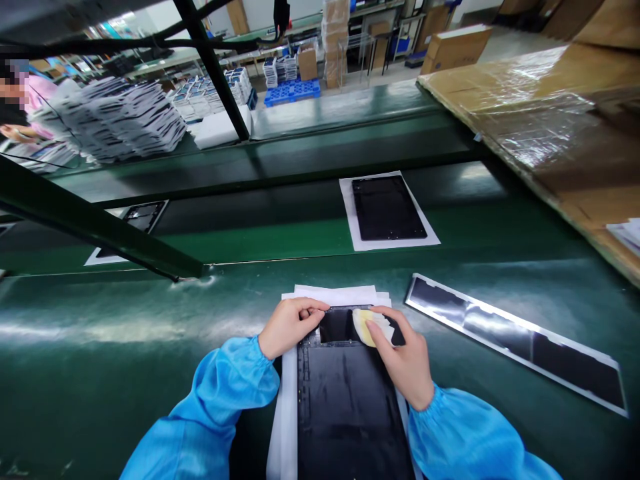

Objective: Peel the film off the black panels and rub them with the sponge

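Note:
A black tablet-like panel (350,407) lies in front of me on several white sheets (284,427). My left hand (293,325) is closed at its upper left corner, thumb and fingertips pinched on the edge. In my right hand (407,357) is a folded white and yellowish cloth (367,328), pressed against the glossy dark strip (336,326) along the panel's upper end. The fingers of that hand are bent around the cloth and partly hide the panel's upper right corner. Both arms wear blue sleeves.
A long dark strip with a silver border (515,343) lies right of my hands. Beyond, another black panel (389,208) rests on white paper on the green belt (260,227). A green post (100,220) slants across the left. Wrapped cardboard (550,120) stands at right; a person is far left.

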The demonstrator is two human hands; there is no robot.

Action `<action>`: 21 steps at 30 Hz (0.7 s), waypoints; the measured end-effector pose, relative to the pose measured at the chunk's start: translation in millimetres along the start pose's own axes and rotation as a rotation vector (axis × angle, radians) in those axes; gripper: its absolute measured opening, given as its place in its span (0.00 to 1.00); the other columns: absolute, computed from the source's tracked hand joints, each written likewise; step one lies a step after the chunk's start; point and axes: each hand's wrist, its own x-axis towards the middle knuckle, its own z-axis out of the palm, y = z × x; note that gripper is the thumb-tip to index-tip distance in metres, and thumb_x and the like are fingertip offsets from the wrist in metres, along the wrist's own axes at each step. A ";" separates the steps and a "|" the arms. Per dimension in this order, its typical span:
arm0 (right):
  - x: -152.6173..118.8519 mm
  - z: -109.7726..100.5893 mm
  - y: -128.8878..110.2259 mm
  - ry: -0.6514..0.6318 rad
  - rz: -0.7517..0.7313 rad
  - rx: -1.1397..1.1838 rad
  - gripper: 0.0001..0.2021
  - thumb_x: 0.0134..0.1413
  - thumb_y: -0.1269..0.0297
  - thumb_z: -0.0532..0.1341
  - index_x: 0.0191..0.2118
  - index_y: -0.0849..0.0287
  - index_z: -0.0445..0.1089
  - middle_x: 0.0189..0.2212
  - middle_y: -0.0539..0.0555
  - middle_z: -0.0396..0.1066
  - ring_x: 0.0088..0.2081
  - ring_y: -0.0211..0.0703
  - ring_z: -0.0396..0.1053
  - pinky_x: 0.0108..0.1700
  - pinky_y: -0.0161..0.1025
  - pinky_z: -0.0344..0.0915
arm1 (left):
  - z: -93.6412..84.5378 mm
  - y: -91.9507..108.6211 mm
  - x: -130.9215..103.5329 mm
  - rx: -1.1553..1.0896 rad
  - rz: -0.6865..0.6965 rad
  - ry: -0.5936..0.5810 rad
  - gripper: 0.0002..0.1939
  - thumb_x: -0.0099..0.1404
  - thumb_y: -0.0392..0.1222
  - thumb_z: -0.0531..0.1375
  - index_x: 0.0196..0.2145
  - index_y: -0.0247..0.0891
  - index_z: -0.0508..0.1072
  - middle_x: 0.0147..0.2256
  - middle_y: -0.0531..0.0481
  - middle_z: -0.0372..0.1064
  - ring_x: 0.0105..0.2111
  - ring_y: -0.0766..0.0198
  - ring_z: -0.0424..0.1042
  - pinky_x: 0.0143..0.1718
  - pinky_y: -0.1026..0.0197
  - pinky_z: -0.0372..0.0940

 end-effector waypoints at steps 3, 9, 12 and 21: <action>0.0 0.3 -0.3 -0.004 0.002 -0.011 0.13 0.60 0.54 0.59 0.43 0.57 0.71 0.36 0.51 0.74 0.19 0.39 0.65 0.25 0.35 0.64 | 0.1 0.6 -0.1 -0.002 0.001 0.005 0.13 0.60 0.40 0.57 0.38 0.36 0.80 0.23 0.52 0.69 0.20 0.69 0.60 0.23 0.68 0.56; 0.1 1.3 1.3 0.003 -0.036 -0.022 0.13 0.59 0.54 0.59 0.42 0.57 0.71 0.36 0.52 0.74 0.16 0.38 0.63 0.25 0.35 0.65 | -0.4 1.8 0.0 0.000 -0.023 -0.009 0.14 0.60 0.41 0.57 0.39 0.36 0.80 0.21 0.53 0.68 0.20 0.69 0.59 0.23 0.68 0.54; 0.3 1.8 2.8 0.004 -0.046 -0.021 0.12 0.60 0.54 0.59 0.42 0.57 0.71 0.35 0.51 0.74 0.14 0.36 0.60 0.24 0.35 0.64 | -0.6 2.5 -0.1 -0.001 -0.035 -0.010 0.14 0.60 0.41 0.57 0.39 0.35 0.80 0.22 0.53 0.68 0.20 0.69 0.59 0.23 0.68 0.54; 0.7 1.1 3.7 0.019 -0.072 -0.037 0.11 0.60 0.55 0.59 0.43 0.56 0.71 0.35 0.50 0.74 0.18 0.38 0.65 0.27 0.35 0.66 | 0.7 2.4 0.0 0.013 -0.030 -0.003 0.13 0.60 0.40 0.57 0.39 0.36 0.80 0.23 0.52 0.70 0.21 0.69 0.60 0.24 0.68 0.56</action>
